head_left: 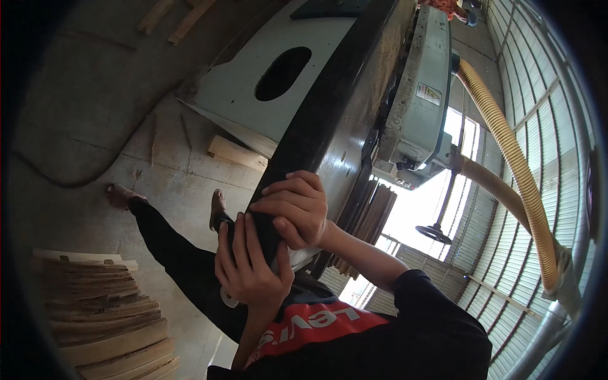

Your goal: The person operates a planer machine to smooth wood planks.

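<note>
My left hand (253, 263) lies on the near end of a long black machine table edge (301, 136), its fingers extended and slightly apart. Just beside it, my right hand (299, 209) rests over the same corner with its fingers bent and its thumb apart. The two hands nearly touch. I see no loose object in either. Below the black edge is the machine's pale side panel (234, 95) with a dark oval opening.
Stacked wooden strips (114, 316) lie on the floor at lower left, near a black cable (120, 155). A pale machine housing (421, 95), ribbed hoses (506, 133) and a handwheel (434, 234) are at right. Part of another person (446, 7) shows at the top.
</note>
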A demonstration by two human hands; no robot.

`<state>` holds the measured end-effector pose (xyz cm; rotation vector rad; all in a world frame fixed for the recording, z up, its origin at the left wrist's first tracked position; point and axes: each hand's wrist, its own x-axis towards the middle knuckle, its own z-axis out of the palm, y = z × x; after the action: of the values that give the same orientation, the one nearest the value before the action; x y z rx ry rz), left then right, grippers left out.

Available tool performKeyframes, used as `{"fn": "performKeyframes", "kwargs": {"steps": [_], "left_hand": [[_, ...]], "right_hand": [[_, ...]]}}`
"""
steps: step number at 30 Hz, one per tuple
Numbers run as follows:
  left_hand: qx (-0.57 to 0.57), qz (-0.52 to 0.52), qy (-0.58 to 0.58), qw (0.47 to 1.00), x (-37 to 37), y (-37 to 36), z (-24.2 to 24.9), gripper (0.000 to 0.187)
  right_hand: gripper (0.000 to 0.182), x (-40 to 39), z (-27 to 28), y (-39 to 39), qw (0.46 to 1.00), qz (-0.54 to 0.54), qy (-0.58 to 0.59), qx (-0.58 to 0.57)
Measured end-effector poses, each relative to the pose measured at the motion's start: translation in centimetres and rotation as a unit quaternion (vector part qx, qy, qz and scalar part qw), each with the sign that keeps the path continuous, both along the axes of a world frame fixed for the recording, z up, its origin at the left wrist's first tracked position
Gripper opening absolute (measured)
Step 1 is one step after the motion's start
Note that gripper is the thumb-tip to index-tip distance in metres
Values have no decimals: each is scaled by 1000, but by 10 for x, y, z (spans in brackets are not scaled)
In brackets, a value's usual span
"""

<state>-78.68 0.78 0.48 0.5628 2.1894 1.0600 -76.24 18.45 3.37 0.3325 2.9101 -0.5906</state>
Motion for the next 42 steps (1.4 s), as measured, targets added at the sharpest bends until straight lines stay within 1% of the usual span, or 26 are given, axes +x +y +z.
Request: {"fn": "performKeyframes", "kwargs": {"steps": [17,20,26,37,42], "left_hand": [[26,-13,-35,999,-6,5,5,60],[35,-16,-36,999,-5,4,5,58],[38,-17,-43,998,-7,2,5,57],[49,-9,-39,998,-6,2,4,54],[47,4,-22,999,-4,3,4,52]], "right_hand": [[30,2,9,1,1000,2,-27,12],[40,5,9,-1,999,-7,-44,28],[34,3,10,-3,998,-4,-47,28],[30,1,13,-4,998,-15,-50,35],[27,0,8,-4,999,-21,-25,41]]}}
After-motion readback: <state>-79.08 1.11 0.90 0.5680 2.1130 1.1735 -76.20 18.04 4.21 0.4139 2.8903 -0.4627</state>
